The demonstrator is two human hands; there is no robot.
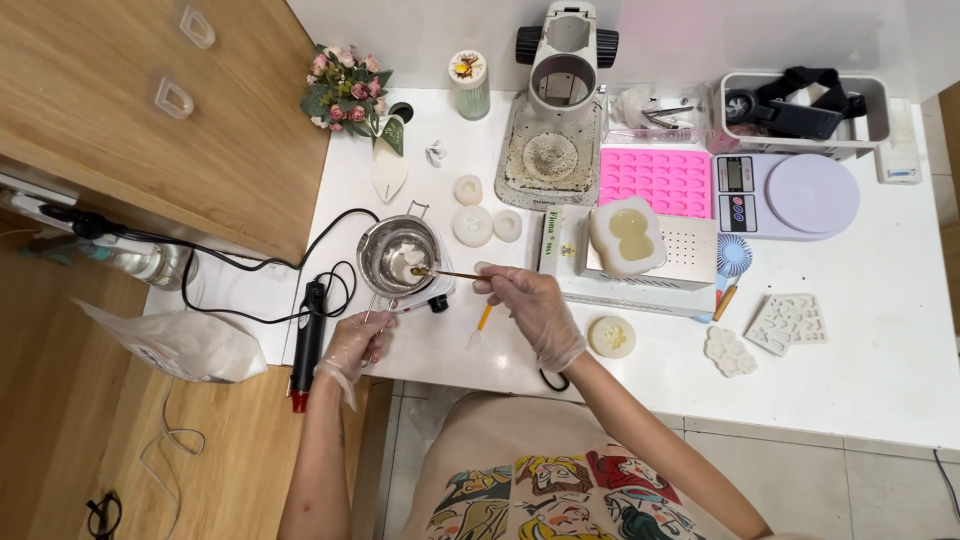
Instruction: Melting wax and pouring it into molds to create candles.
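A small metal melting pot (398,252) with white wax in it sits on a little hot plate at the table's front left. My gloved right hand (528,308) holds a thin wooden stick (447,273) whose tip dips into the pot. My gloved left hand (355,345) grips the pot's wire handle (372,312) near the table edge. A small orange-handled tool (480,325) lies on the table just under my right hand.
A white silicone mold with yellowish fill (626,237) rests on a white box. Behind are a pink mold tray (655,180), a digital scale (790,193), a grey stand (555,120), flowers (345,88), and round wax pieces (472,225). A black tool with cord (306,345) lies at left.
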